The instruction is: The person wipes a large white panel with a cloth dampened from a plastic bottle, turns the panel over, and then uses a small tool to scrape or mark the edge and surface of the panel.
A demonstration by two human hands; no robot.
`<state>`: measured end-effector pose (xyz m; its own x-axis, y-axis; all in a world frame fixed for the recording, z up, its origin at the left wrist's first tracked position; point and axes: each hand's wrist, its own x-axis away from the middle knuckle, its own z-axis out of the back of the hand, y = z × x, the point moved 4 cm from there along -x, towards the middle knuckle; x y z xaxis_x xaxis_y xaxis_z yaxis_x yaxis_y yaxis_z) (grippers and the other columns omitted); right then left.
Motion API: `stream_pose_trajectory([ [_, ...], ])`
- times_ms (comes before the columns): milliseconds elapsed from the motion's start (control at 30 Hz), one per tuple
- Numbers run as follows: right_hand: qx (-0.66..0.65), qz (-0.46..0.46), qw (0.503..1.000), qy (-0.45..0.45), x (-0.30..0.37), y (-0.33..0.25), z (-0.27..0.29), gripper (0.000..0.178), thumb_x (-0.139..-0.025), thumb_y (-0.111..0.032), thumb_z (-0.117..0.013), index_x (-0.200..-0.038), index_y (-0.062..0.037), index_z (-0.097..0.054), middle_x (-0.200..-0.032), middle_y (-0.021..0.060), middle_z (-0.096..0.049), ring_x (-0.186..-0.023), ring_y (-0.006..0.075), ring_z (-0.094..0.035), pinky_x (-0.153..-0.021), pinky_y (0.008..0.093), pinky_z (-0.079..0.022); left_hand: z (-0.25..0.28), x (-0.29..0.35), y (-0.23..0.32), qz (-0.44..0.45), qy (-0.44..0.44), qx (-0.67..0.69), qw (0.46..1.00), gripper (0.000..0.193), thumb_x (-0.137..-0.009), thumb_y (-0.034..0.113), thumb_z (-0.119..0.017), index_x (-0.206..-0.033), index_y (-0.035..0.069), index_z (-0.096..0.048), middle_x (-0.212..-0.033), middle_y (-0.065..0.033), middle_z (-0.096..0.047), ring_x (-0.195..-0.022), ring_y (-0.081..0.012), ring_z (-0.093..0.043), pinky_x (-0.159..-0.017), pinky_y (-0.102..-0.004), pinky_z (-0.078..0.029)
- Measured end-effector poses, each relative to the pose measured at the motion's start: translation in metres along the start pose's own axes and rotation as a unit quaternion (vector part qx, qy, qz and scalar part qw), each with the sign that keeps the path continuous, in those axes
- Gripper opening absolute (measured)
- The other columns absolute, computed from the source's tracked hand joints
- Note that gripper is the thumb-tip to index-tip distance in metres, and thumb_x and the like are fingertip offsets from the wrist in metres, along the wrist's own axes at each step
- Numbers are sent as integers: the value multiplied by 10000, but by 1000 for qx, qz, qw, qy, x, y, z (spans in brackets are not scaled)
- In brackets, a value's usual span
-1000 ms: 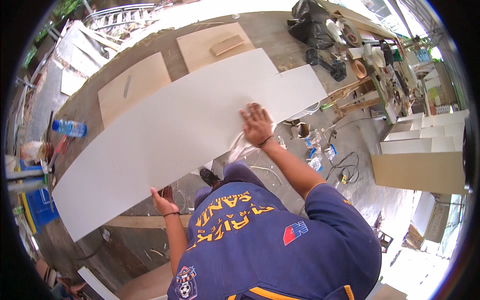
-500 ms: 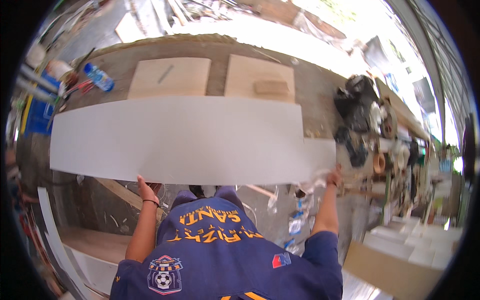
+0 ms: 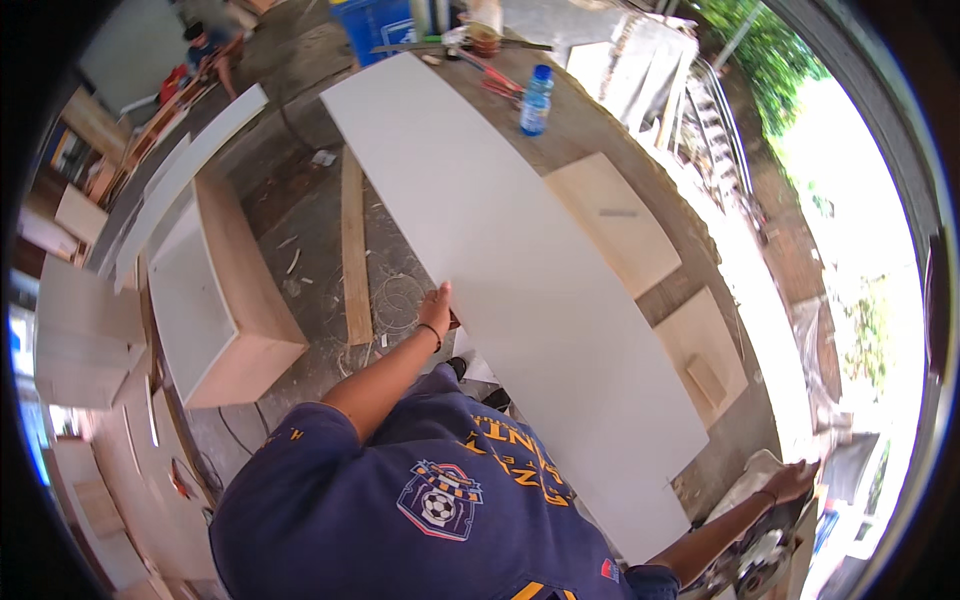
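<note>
**A:** What has changed at your hands?

**B:** Half a second ago your right hand (image 3: 793, 482) was at the panel's near edge; now it is off the surface, out past the notched end. Your left hand (image 3: 437, 308) has stayed on the near edge, thumb on top, fingers curling underneath. The two are well apart.

**A:** And the cloth (image 3: 742, 487)?

**B:** It has gone out with your right hand and hangs against it. I can't tell how firmly those fingers close on it.

**A:** What does that mean for the work?

**B:** As I judge it, your left hand alone steadies the white panel (image 3: 520, 250), and no wiping contact is being made. The panel stretches from ahead of your left hand back to just beside your right forearm; what bears it is hidden.

**A:** Materials and shapes?

**B:** Your panel is long, flat and smooth-looking, with a step cut from its far corner at your right hand's end. Your cloth is pale, limp and creased. Across the panel from your hands lie two tan boards (image 3: 613, 225) (image 3: 705, 350), apparently wood, the nearer to your right hand bearing a small block (image 3: 707, 381). Left of your left hand are a narrow plank (image 3: 355, 250) and a box-shaped unit (image 3: 240, 270), white on one face and wood-toned on another.
</note>
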<state>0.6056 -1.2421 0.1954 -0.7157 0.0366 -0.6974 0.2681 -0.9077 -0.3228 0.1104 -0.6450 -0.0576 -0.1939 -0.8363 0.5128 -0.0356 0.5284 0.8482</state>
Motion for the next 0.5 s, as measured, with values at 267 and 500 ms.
stream_pose_trajectory([
  [267, -173, 203, 807, -527, 118, -146, -338, 379, -943, -104, -375, -1310, -58, -459, -1344, 136, -462, -1252, 291, -421, -1043, 349, -329, -73, -1, 0, 37, -83, 2, 996, 426, -921, 494, -440, -915, 85, -560, -767, -31, -626, -661, -160, -643, -601, -334, -531],
  [500, -72, 200, 843, -493, 227, -347, -229, 523, -844, -470, -562, -1033, 13, -629, -1075, 258, -602, -1040, 377, -573, -871, 449, -447, -3, -7, -20, -69, 87, -144, 983, 495, -916, 483, -443, -860, 4, -557, -807, -99, -634, -693, -203, -651, -599, -342, -537],
])
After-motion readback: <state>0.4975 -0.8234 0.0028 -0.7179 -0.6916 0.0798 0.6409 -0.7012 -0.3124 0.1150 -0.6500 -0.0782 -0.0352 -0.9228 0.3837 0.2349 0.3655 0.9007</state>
